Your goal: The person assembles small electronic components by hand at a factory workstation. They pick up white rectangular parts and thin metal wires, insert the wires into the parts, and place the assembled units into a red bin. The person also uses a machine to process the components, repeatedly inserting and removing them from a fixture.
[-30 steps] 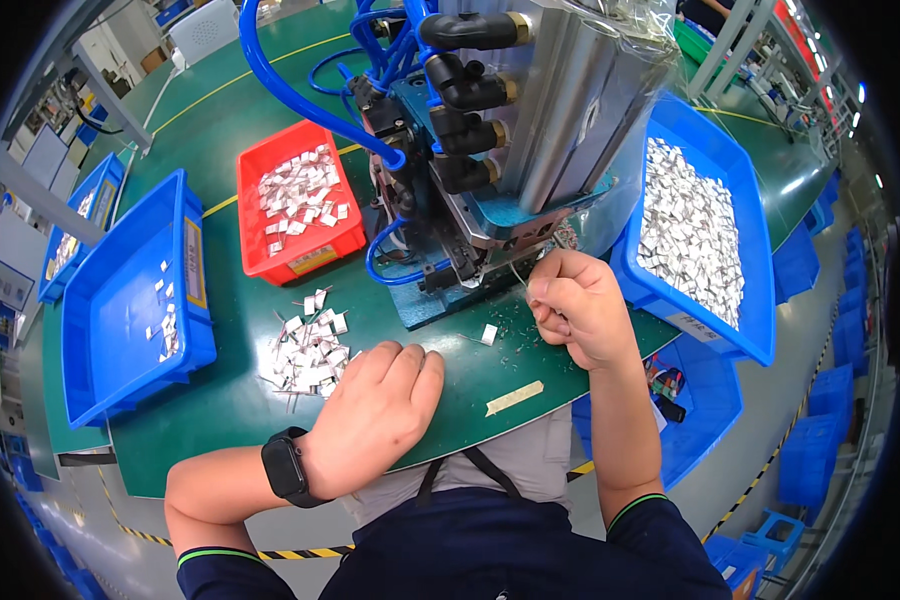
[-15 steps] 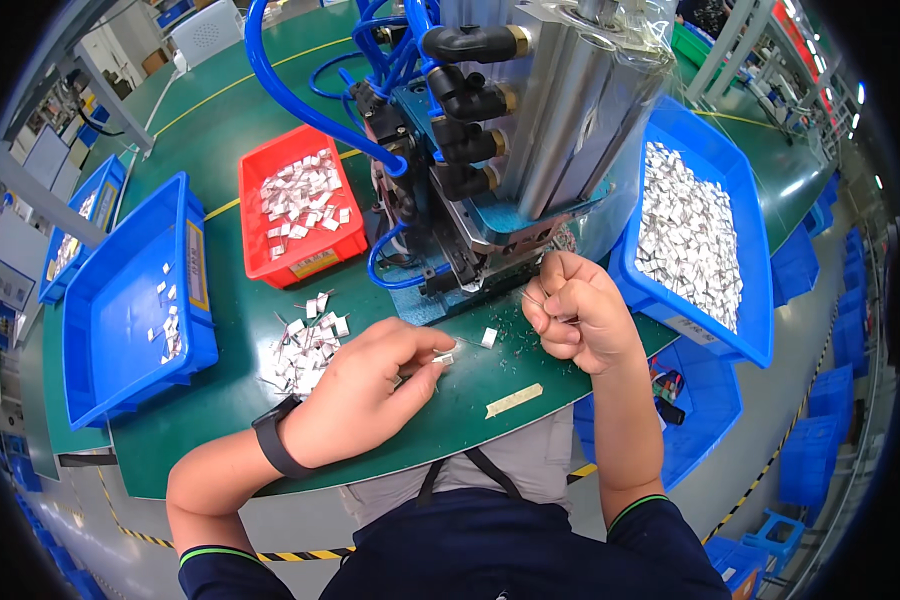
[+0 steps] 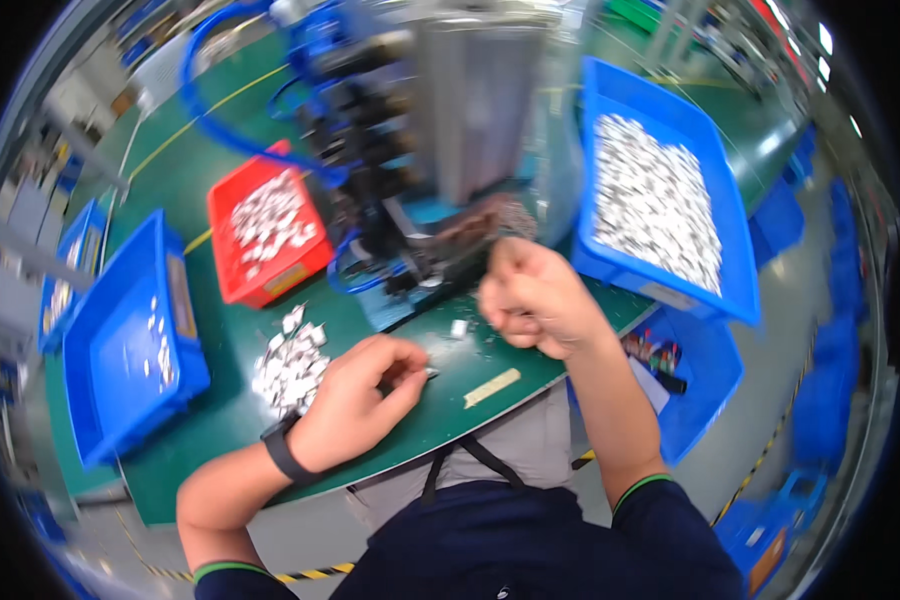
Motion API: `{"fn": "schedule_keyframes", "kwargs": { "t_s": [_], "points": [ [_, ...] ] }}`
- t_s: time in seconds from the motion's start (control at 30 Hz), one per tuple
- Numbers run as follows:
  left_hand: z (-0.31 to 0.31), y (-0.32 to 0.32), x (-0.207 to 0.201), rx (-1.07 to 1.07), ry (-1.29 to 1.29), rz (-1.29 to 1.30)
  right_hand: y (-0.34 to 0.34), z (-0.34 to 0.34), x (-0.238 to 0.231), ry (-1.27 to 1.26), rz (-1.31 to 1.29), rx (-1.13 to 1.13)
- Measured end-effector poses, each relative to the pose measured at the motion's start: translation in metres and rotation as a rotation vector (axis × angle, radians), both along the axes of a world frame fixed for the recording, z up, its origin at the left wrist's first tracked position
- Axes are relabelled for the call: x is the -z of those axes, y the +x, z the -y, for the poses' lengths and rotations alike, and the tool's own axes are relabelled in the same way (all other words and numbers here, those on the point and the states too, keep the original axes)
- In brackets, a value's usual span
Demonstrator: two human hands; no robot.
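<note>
My left hand [image 3: 362, 398], a dark band on its wrist, rests low over the table with thumb and forefinger pinched. A small white block-shaped component [image 3: 431, 372] shows at its fingertips, blurred. My right hand [image 3: 538, 300] is closed, thumb against curled fingers, in front of the machine's base; what it grips is hidden by blur. On the table between the hands lies one loose white square component [image 3: 459, 328]. Left of my left hand is a heap of white components with thin leads [image 3: 292, 368]. The press-like machine [image 3: 470, 110] with blue air tubes stands just beyond both hands.
A red bin [image 3: 270, 290] of white pieces stands left of the machine. Farther left is a blue bin [image 3: 120, 350] with a few pieces. At right, a blue bin [image 3: 740, 240] is heaped with white components, above a lower blue bin [image 3: 715, 400]. Tape [image 3: 492, 388] sticks near the table edge.
The view has shifted and blurred, so the machine and bins appear farther left. Both hands keep closed poses; my left hand seems slightly farther from the loose component.
</note>
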State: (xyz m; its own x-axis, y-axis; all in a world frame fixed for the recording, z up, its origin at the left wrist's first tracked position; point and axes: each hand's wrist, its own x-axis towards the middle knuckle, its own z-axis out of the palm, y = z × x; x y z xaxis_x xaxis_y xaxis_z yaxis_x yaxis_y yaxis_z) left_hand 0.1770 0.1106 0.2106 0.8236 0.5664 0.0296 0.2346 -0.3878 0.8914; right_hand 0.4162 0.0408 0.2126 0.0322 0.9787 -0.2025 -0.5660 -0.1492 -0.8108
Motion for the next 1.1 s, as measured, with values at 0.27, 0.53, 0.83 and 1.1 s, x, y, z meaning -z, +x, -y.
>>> {"fn": "schedule_keyframes", "kwargs": {
  "t_s": [0.27, 0.53, 0.83, 1.1],
  "points": [
    [0.004, 0.003, 0.000, 0.077, 0.177, -0.231, -0.051, 0.003, 0.039, 0.305, 0.287, 0.264],
    [0.007, 0.012, -0.005, 0.027, -0.066, -0.214, -0.054, 0.007, 0.047, 0.390, 0.466, 0.486],
    [0.011, 0.015, -0.003, 0.008, -0.044, -0.182, -0.050, 0.010, 0.037, 0.312, 0.359, 0.403],
    [0.014, 0.017, -0.001, 0.005, -0.058, -0.175, -0.050, 0.010, 0.041, 0.275, 0.283, 0.378]
  ]
}}
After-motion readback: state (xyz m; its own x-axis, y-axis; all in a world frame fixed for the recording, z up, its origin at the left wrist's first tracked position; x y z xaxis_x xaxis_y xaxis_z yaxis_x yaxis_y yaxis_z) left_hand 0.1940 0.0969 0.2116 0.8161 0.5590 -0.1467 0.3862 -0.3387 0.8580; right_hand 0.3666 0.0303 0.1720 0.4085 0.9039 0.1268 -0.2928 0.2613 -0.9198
